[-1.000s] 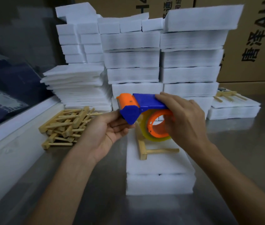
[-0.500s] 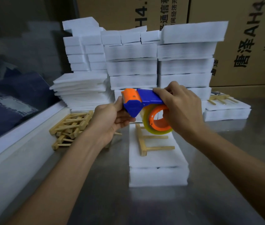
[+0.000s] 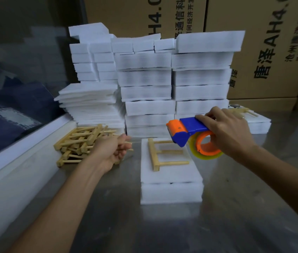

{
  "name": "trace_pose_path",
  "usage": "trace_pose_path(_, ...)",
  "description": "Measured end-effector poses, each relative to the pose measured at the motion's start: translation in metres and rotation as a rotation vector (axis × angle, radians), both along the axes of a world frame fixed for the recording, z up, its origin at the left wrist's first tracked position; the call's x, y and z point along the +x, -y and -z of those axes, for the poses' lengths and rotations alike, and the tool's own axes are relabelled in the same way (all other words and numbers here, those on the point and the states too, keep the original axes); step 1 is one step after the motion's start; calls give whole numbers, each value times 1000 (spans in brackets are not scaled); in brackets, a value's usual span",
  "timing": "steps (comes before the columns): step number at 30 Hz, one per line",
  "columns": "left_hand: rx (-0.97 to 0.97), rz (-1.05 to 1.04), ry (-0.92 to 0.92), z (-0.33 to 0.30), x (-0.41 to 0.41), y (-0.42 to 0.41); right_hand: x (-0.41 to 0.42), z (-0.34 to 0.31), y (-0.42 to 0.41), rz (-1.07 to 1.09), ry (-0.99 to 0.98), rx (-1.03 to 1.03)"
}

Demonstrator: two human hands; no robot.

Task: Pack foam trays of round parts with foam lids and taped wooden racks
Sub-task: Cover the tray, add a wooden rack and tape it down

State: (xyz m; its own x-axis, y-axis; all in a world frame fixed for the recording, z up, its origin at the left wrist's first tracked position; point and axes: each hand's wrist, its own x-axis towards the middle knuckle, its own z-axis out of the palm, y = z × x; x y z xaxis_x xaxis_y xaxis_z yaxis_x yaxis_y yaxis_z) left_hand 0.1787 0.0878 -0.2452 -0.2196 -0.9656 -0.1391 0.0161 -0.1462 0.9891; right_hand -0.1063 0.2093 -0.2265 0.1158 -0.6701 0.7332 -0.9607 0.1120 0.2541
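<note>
Left hand (image 3: 114,150) has let go of tape dispenser (image 3: 190,132), fingers loosely curled, pulling tape end; right hand (image 3: 224,132) grips dispenser above wooden rack (image 3: 164,154), prob. to strap it.

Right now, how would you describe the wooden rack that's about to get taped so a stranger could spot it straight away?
Start at the wall of stacked white foam at the back of the steel table, then come forward to the small foam stack standing alone in front of it. The wooden rack lies flat on top, under the tape dispenser. Unlike the jumbled pile of racks to its left, it lies singly.
</note>
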Motion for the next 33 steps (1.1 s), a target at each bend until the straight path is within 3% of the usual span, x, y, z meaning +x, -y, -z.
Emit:
trace_pose_path(11, 74, -57, 0, 24, 9, 16, 2, 6, 17, -48, -88, 99)
trace_pose_path(19, 166, -92, 40, 58, 6, 22, 4, 8, 26, -113, -173, 59)
trace_pose_path(26, 49, -180, 352, 76, -14, 8, 7, 8, 29, -108, -216, 44)
trace_pose_path(31, -238, -163, 784, 83, -31, 4, 10, 7, 30, -113, -254, 55)
trace_pose_path(33, -339, -155, 876, 85, -34, 2, 12, 6, 31, -119, -271, 57)
